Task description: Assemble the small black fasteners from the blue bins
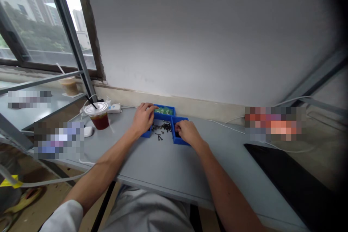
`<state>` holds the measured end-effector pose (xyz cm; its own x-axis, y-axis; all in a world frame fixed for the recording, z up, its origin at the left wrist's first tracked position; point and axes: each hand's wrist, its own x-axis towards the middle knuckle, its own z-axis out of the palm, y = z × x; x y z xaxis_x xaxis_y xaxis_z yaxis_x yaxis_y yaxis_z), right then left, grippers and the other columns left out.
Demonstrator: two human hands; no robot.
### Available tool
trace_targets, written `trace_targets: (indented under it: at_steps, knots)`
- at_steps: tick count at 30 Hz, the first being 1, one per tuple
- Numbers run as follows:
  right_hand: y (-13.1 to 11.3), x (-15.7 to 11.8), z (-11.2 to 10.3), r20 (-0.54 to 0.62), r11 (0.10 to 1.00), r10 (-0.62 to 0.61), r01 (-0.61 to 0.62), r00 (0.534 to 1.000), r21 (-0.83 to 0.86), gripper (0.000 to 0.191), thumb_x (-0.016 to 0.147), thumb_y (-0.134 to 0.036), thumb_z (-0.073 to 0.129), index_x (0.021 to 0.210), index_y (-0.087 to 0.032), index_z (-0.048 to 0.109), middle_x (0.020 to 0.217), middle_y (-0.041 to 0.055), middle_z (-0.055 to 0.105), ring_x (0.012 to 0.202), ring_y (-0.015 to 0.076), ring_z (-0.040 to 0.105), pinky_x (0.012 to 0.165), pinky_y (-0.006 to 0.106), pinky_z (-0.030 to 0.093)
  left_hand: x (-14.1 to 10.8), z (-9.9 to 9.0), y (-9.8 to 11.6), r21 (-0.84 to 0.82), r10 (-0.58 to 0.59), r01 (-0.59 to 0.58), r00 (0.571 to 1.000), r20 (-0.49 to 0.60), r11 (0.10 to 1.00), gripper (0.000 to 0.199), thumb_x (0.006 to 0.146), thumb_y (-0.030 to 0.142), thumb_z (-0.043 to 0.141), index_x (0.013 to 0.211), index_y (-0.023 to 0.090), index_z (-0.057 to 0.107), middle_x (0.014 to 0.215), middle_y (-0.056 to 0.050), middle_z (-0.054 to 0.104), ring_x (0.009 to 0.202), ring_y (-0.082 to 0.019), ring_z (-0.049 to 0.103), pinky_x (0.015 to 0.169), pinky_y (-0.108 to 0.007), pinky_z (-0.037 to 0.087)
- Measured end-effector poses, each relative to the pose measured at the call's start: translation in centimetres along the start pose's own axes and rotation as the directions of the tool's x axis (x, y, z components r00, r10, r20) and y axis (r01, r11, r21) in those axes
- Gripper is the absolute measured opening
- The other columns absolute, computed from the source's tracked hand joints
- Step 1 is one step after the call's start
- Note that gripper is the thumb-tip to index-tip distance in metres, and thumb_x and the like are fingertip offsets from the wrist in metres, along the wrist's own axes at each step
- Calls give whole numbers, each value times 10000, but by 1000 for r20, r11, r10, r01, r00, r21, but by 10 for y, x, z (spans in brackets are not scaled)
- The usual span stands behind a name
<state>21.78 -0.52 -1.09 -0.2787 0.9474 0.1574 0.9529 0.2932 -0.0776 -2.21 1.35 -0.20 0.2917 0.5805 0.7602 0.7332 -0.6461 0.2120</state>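
My left hand (144, 117) is over the left blue bin (147, 133), covering most of it. Its fingers are bent together, and anything between them is too small to make out. At the right blue bin (181, 140), my right hand (187, 131) has its fingers curled closed over the opening. What those fingertips hold, if anything, is hidden. Between the two bins a pile of small dark screws (166, 127) lies on the table, with a few longer screws (159, 137) nearer me. A back blue bin (164, 117) holds green packets (164, 110).
A lidded plastic cup of dark red drink (99, 120) stands left on the grey table (163, 166), near a white power strip (114, 108). A black flat panel (285, 181) lies at the right. White cables run along the wall (203, 43). Another cup (69, 86) sits farther left.
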Motion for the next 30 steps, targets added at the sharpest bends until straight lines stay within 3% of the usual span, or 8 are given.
trace_targets:
  at_steps: [2,5,8,14,16,19,22,30]
  knots:
    - [0,-1,-3,-126,1000,15,-14,992,8,232,839,-39,549,815,-176,734,869,97,734,897,227,643,785,312,382,1,-3,-3,-22,-50,48,996,-76,999,308,969,133,428,1164,211,654,1135,-84,632,1080,-239,534,993,-422,447]
    - [-8,3,-9,-373,991,52,-3,927,132,209,911,-114,536,870,-180,729,950,104,732,952,241,630,851,341,405,3,-8,-5,-58,-122,113,978,-171,992,331,967,108,400,1166,222,639,1141,-78,628,1090,-234,533,1002,-424,433]
    - [-32,19,-11,-440,941,4,146,898,305,177,905,-135,569,863,-196,730,913,71,736,892,216,637,832,324,434,3,-11,-5,-90,-151,133,963,-226,987,327,964,102,397,1167,220,625,1133,-71,622,1095,-227,531,1006,-409,428]
    - [-83,49,3,-350,832,-155,314,924,458,190,896,-93,577,959,-185,731,922,36,758,817,163,660,794,276,447,4,-11,-4,-97,-145,127,964,-222,987,270,971,142,415,1160,195,601,1127,-72,626,1092,-227,534,1007,-395,425]
    - [-85,46,5,-301,868,-228,333,926,367,220,905,-84,553,980,-192,729,959,39,757,861,168,660,809,282,429,4,-10,-3,-93,-140,123,969,-202,988,263,971,151,423,1166,190,596,1131,-76,628,1092,-229,535,1006,-394,426]
    - [-76,30,4,-198,945,-301,320,933,72,225,902,-86,545,861,-200,735,879,58,744,901,220,637,857,351,379,3,-8,0,-98,-109,95,982,-151,991,265,979,159,413,1168,188,596,1132,-78,637,1076,-224,544,989,-386,433]
    - [-69,16,6,-123,933,-348,330,929,-143,192,887,-106,572,828,-190,735,857,91,732,963,272,600,864,389,345,1,-4,2,-104,-56,48,996,-75,993,266,984,154,399,1139,188,613,1096,-73,661,1054,-223,564,965,-385,438]
    - [-74,12,24,-22,913,-347,332,938,-237,168,888,-140,575,868,-142,742,902,139,727,1010,291,595,880,401,327,-4,7,12,-135,48,-35,994,94,990,272,966,137,427,1122,194,642,1062,-81,676,1023,-222,597,935,-382,464]
